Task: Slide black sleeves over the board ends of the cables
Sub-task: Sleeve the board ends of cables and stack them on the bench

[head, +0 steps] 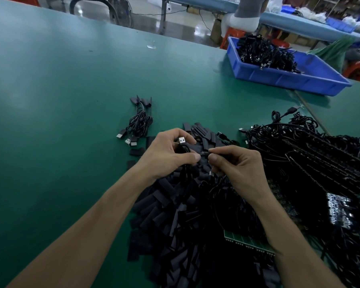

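Left hand (170,155) grips the coiled cable (182,140); right hand (238,166) pinches its thin end. Sleeves (164,202) appear light and soft; pinch near the mouth.

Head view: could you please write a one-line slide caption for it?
Left hand and right hand grip a USB cable above black sleeves on green table.

I see a matte green work table (60,80); beyond it, glossy pale floor (150,19), a long light-blue bench (283,21), red stools (356,68).
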